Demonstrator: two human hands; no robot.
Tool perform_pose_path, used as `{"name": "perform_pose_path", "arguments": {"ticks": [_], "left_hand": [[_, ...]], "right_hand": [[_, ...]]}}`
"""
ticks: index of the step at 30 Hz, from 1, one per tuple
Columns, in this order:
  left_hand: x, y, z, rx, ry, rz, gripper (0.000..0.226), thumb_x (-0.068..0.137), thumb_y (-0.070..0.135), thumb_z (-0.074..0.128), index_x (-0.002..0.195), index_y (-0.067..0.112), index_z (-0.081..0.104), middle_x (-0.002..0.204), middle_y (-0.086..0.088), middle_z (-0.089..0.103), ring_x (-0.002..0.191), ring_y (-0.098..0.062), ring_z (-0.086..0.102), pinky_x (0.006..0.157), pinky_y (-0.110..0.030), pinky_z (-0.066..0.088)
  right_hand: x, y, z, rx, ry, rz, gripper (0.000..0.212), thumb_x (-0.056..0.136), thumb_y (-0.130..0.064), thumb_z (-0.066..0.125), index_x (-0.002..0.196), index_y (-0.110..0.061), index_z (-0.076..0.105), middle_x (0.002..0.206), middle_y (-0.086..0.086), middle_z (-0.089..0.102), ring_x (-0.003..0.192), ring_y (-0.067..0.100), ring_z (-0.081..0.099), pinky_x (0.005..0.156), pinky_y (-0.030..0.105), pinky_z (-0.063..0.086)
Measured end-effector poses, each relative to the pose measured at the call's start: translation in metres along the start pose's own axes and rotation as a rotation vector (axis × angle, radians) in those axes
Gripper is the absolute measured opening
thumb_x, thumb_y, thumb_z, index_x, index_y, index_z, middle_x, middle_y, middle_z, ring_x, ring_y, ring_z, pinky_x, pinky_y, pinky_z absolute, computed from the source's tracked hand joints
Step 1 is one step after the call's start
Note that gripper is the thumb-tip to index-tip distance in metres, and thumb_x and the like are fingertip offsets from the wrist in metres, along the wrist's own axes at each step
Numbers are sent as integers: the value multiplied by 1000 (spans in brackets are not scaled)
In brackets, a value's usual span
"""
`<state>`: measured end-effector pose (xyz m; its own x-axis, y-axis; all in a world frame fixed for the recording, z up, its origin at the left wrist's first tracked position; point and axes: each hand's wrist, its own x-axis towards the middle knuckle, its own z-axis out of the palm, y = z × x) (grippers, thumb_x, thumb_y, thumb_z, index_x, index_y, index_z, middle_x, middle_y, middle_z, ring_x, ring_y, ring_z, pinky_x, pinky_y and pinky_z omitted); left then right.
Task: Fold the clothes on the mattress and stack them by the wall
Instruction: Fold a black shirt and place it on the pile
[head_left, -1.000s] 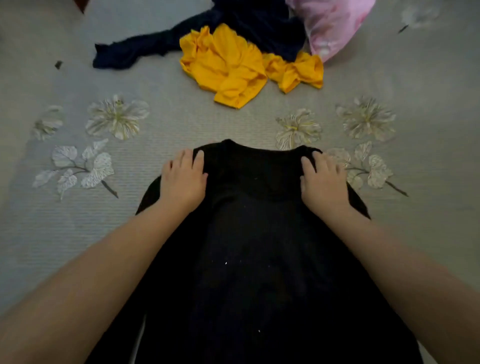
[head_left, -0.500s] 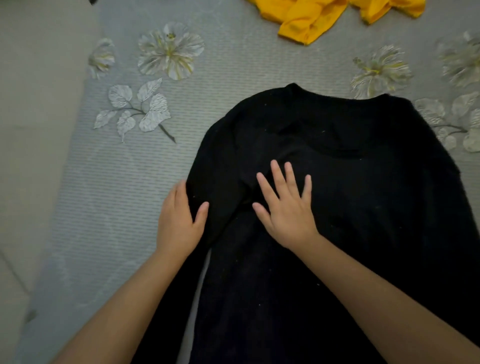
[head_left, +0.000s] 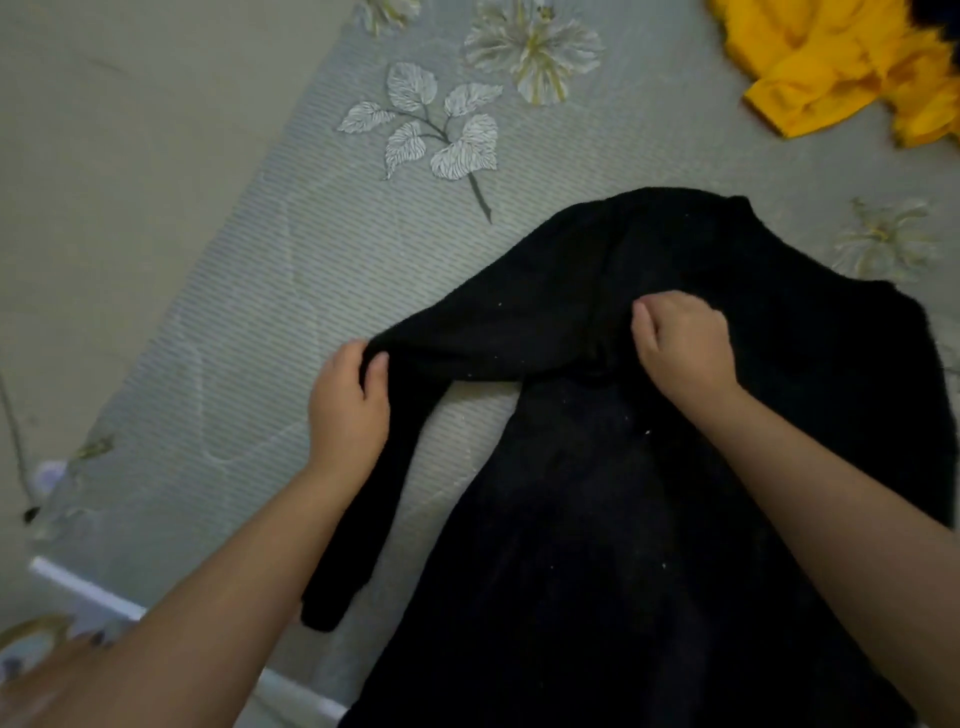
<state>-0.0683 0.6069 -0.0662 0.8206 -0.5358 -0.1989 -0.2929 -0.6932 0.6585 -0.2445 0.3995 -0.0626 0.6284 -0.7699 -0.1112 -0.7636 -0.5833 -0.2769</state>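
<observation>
Black sweater (head_left: 649, 493): spread on the mattress (head_left: 270, 312), centre to lower right. Left hand (head_left: 348, 410) pinches its sleeve at mid-frame; right hand (head_left: 680, 353) grips cloth near the armpit. Yellow garment (head_left: 841, 67): crumpled, upper right.

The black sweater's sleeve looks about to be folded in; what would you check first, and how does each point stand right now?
1. Left hand grips the sleeve at its bend: ok.
2. Right hand holds the black sweater near the armpit: ok.
3. Sweater body lying flat: not ok, the cloth is bunched by the right hand.
4. Cuff free: ok, it lies loose on the mattress.
5. Yellow garment clear of the sweater: ok.
6. Hem straight: cannot tell, out of view.
</observation>
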Motion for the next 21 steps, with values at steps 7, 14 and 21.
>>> {"name": "perform_pose_path", "arguments": {"ticks": [7, 14, 21], "left_hand": [[47, 4, 24, 197, 112, 8, 23, 86, 2, 51, 106, -9, 56, 105, -28, 55, 98, -41, 51, 83, -46, 36], [43, -12, 34, 376, -48, 123, 47, 75, 23, 38, 102, -9, 60, 98, -26, 62, 84, -41, 61, 74, -52, 46], [49, -12, 36, 405, -76, 129, 52, 82, 29, 36, 109, -10, 58, 103, -28, 61, 89, -43, 61, 74, -55, 46]], "right_hand": [[113, 8, -17, -178, -57, 22, 34, 96, -15, 41, 123, 1, 51, 128, 22, 51, 119, 34, 45, 99, 41, 34], [161, 15, -16, -257, -380, 15, 25, 90, -11, 49, 111, 1, 57, 113, 22, 58, 105, 35, 53, 86, 37, 40], [162, 19, -1, -327, -27, 148, 25, 94, -16, 43, 106, 2, 54, 111, 23, 54, 107, 38, 46, 96, 45, 30]]}}
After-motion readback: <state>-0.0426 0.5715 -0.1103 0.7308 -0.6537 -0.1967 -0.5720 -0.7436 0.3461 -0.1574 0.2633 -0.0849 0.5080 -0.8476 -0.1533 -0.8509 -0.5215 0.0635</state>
